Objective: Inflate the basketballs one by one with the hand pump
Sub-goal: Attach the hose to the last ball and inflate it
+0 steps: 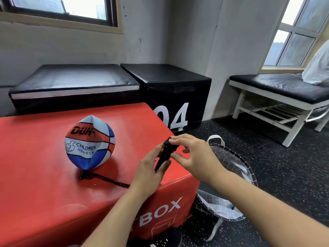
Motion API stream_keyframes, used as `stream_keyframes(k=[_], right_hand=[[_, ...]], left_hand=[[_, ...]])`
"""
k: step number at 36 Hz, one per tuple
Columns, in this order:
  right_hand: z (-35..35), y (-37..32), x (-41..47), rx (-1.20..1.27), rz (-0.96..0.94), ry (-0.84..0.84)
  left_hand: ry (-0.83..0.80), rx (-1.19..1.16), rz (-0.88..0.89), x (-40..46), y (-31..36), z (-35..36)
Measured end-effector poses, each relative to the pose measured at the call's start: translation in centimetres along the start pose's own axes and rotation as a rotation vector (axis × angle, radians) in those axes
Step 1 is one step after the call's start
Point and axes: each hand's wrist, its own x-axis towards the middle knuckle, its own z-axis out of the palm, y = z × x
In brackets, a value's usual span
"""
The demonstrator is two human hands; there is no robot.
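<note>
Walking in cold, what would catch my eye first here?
Probably the crumpled, half-flat red, white and blue basketball on the big red padded box, a black hose running from under it. Just right of it, the left hand and right hand hold a small black hand pump.

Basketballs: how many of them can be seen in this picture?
1. A partly deflated red, white and blue basketball sits on the red box, left of both hands, with the pump's hose under it. The mesh bag on the floor may hide more.
</note>
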Motion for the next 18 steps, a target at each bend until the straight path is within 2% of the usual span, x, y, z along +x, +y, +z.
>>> stream_keyframes(k=[6, 11, 18], right_hand=[[-0.5, 0.6, -1.5, -0.057, 0.011, 0.051], [-2.1, 0.9, -2.6, 0.009, 0.038, 0.097], [-6.3, 0.2, -2.5, 0.179, 0.055, 0.363]], left_hand=[[-0.033, 0.039, 0.018, -0.2, 0.2, 1.0], [-0.056, 0.088, 0.021, -0.3, 0.5, 1.7], [-0.048, 0.109, 0.016, -0.2, 1.1, 1.8]])
